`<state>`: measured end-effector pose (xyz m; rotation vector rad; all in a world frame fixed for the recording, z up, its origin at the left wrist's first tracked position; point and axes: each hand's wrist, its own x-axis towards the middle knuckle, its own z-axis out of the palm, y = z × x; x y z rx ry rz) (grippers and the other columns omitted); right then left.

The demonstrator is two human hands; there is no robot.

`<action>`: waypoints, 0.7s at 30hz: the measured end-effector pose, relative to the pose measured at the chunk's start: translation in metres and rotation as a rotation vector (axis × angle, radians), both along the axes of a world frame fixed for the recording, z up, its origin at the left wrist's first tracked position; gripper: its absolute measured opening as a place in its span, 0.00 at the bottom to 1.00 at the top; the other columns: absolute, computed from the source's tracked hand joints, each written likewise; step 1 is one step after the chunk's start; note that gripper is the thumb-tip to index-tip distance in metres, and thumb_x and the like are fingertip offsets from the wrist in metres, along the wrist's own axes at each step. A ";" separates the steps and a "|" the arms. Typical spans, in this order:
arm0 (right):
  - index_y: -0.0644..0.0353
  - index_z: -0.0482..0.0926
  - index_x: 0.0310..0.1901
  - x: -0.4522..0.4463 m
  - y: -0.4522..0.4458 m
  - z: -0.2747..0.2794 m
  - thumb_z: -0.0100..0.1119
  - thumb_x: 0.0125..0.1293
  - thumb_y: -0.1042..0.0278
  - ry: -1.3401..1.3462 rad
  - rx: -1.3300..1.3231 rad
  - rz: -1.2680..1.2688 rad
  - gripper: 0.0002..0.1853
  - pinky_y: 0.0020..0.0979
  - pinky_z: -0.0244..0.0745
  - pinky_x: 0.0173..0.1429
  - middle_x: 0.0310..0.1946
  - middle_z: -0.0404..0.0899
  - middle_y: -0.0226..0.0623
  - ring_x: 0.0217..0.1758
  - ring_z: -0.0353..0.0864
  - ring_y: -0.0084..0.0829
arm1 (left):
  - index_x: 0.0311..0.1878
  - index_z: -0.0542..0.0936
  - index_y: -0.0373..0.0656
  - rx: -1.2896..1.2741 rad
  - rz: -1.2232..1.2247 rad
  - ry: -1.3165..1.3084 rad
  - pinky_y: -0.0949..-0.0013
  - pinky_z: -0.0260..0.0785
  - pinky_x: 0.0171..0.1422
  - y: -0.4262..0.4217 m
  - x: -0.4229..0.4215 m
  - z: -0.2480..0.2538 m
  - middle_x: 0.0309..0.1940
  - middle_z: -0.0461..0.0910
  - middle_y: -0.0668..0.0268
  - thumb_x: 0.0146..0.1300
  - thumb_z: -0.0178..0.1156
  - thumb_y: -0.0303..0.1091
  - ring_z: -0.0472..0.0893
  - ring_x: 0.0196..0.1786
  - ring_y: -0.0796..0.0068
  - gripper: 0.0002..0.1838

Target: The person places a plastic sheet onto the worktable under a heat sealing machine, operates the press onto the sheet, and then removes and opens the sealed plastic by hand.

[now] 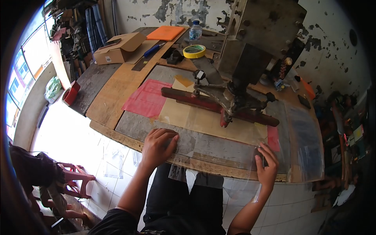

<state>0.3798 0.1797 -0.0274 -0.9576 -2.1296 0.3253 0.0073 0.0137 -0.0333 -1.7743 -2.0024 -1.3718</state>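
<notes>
My left hand [159, 147] rests at the front of the grey work plate [137, 127], its fingers bent and close together over the edge of a clear plastic sheet [196, 177]. Over to the right, my right hand [267, 164] has its fingers apart, with the thumb and fingertips at the clear film. The sheet hangs over the table's front edge between both hands. Beyond them, the red-and-dark press bar [215, 107] crosses above a cream sheet [180, 117] with pink material [147, 98] under its left side.
The press column [250, 62] rises behind the bar. A cardboard box [117, 49], blue cutter [153, 50], yellow tape roll [194, 51] and water bottle [195, 31] lie at the back. Clear sheets [307, 145] lie right. Another person [51, 192] is at lower left beside a red stool [80, 182].
</notes>
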 end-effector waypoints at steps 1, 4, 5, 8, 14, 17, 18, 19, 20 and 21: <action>0.67 0.89 0.52 -0.001 0.000 0.001 0.71 0.67 0.73 0.003 -0.008 -0.003 0.14 0.45 0.77 0.73 0.62 0.88 0.46 0.68 0.85 0.49 | 0.39 0.89 0.39 0.003 -0.002 -0.003 0.56 0.78 0.55 0.000 0.000 0.000 0.40 0.91 0.62 0.68 0.69 0.29 0.88 0.44 0.56 0.04; 0.67 0.89 0.52 -0.001 -0.001 0.002 0.71 0.67 0.73 0.005 -0.013 -0.006 0.14 0.45 0.77 0.73 0.62 0.88 0.45 0.68 0.85 0.48 | 0.39 0.89 0.39 0.006 -0.001 -0.008 0.56 0.78 0.55 0.000 -0.001 0.000 0.40 0.91 0.62 0.68 0.69 0.29 0.88 0.44 0.57 0.04; 0.67 0.89 0.52 -0.001 -0.001 0.002 0.71 0.67 0.73 0.003 -0.011 -0.008 0.14 0.45 0.77 0.73 0.62 0.88 0.45 0.68 0.85 0.48 | 0.39 0.89 0.39 0.005 0.000 -0.008 0.56 0.78 0.55 0.000 -0.001 -0.001 0.40 0.91 0.62 0.68 0.69 0.29 0.88 0.44 0.57 0.04; 0.67 0.89 0.53 -0.002 -0.001 0.002 0.71 0.68 0.73 0.002 -0.014 -0.010 0.14 0.45 0.77 0.73 0.62 0.88 0.45 0.68 0.85 0.48 | 0.39 0.88 0.39 -0.006 0.006 -0.012 0.56 0.77 0.56 0.000 -0.001 -0.002 0.41 0.90 0.62 0.67 0.71 0.30 0.89 0.46 0.58 0.04; 0.68 0.89 0.52 -0.001 0.000 0.001 0.71 0.68 0.73 0.006 -0.013 -0.016 0.13 0.45 0.77 0.73 0.62 0.88 0.45 0.68 0.85 0.48 | 0.39 0.88 0.39 -0.006 0.003 -0.014 0.56 0.77 0.56 0.000 -0.001 -0.002 0.41 0.90 0.62 0.67 0.70 0.30 0.89 0.45 0.58 0.04; 0.68 0.89 0.51 -0.002 0.000 0.001 0.71 0.68 0.73 0.008 -0.011 -0.011 0.13 0.45 0.77 0.72 0.62 0.88 0.45 0.67 0.86 0.48 | 0.39 0.88 0.39 -0.004 0.000 -0.022 0.56 0.77 0.55 0.000 -0.001 -0.003 0.41 0.90 0.62 0.67 0.70 0.30 0.89 0.45 0.58 0.04; 0.68 0.89 0.51 -0.002 0.000 0.001 0.71 0.68 0.73 0.008 -0.011 -0.010 0.13 0.45 0.77 0.72 0.62 0.88 0.45 0.67 0.86 0.48 | 0.39 0.88 0.39 -0.007 0.001 -0.021 0.56 0.77 0.55 0.000 -0.001 -0.003 0.40 0.90 0.62 0.67 0.70 0.30 0.89 0.45 0.58 0.04; 0.68 0.88 0.51 -0.002 0.000 0.001 0.70 0.68 0.73 0.008 -0.011 -0.012 0.13 0.45 0.77 0.73 0.62 0.88 0.45 0.67 0.86 0.48 | 0.39 0.88 0.39 -0.010 0.001 -0.020 0.56 0.77 0.55 0.000 -0.001 -0.002 0.40 0.90 0.62 0.67 0.70 0.30 0.89 0.45 0.58 0.04; 0.68 0.88 0.51 -0.002 -0.001 0.001 0.70 0.68 0.73 0.009 -0.012 -0.014 0.13 0.45 0.77 0.73 0.61 0.88 0.45 0.67 0.86 0.48 | 0.39 0.88 0.39 -0.010 0.001 -0.021 0.56 0.77 0.55 0.000 -0.001 -0.002 0.40 0.90 0.62 0.67 0.70 0.30 0.89 0.45 0.58 0.04; 0.68 0.88 0.51 -0.002 -0.001 0.001 0.70 0.68 0.73 0.008 -0.012 -0.014 0.13 0.45 0.77 0.73 0.61 0.88 0.45 0.67 0.86 0.48 | 0.39 0.88 0.39 -0.012 0.004 -0.019 0.56 0.77 0.55 0.000 -0.001 -0.002 0.40 0.90 0.62 0.67 0.70 0.30 0.89 0.45 0.58 0.04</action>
